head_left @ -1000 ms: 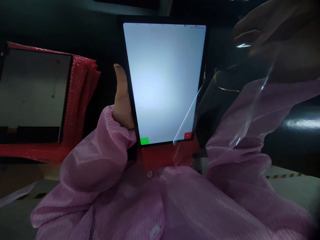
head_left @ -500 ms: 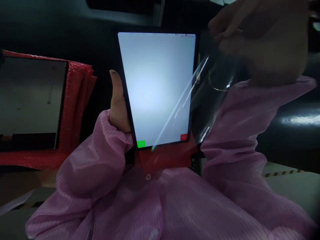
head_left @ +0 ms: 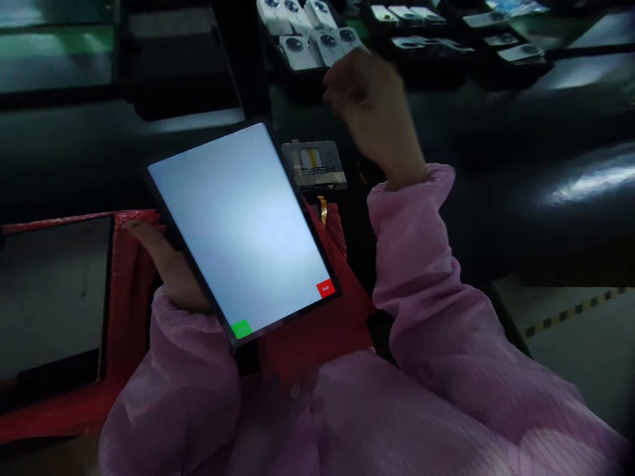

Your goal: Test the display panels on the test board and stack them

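My left hand (head_left: 166,264) grips the left edge of a lit display panel (head_left: 238,225). The panel is tilted, its screen is white with a green square and a red square at its lower corners. My right hand (head_left: 372,106) is raised above and to the right of the panel, blurred, with fingers curled; I make out no film in it. A small circuit board (head_left: 314,165) with a flex cable lies just behind the panel's top right corner. Red bubble wrap (head_left: 317,330) lies under the panel.
A second, dark panel (head_left: 49,297) rests on red bubble wrap (head_left: 126,291) at the left. Dark trays with several white parts (head_left: 307,33) stand at the back. Striped floor tape (head_left: 570,311) shows at the lower right beyond the dark bench.
The clear film that my right hand was pulling off the screen is gone from view. The panel has tilted and swung left, and my right hand has moved back toward the trays.
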Demonstrator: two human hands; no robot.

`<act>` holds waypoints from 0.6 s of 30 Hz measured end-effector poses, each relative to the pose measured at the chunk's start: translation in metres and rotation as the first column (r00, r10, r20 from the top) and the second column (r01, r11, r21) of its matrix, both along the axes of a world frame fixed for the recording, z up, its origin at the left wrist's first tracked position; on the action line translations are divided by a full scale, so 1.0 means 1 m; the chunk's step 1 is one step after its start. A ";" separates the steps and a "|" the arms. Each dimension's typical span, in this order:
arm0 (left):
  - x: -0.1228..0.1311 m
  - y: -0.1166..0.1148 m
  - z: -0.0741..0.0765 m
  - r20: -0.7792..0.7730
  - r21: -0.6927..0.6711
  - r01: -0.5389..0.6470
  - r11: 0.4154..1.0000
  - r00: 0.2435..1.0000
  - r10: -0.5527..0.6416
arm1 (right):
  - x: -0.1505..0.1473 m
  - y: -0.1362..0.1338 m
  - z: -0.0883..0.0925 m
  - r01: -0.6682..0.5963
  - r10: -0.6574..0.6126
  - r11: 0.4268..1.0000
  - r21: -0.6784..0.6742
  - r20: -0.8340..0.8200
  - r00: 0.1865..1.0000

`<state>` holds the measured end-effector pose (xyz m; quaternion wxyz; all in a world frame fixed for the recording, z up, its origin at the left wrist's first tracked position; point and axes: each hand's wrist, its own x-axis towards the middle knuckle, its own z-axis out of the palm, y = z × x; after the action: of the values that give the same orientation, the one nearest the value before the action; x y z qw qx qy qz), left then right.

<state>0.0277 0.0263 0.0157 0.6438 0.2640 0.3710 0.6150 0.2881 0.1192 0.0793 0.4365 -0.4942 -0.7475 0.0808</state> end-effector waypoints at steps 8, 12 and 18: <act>-0.002 0.004 -0.003 -0.158 0.010 -0.092 0.996 0.983 0.092 | -0.012 0.033 -0.063 -0.082 0.227 0.909 -0.408 0.321 0.920; 0.002 0.006 -0.004 -0.121 0.036 -0.164 0.986 0.979 0.167 | -0.022 0.036 -0.076 -0.033 0.209 0.924 -0.381 0.432 0.877; 0.002 0.005 -0.003 -0.114 -0.012 -0.082 0.997 0.990 0.080 | -0.023 0.039 -0.086 -0.019 0.188 0.936 -0.351 0.453 0.872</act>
<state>0.0292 0.0310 0.0124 0.5984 0.2779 0.4226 0.6215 0.2655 0.1580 -0.0068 0.1422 -0.5241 -0.8331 0.1054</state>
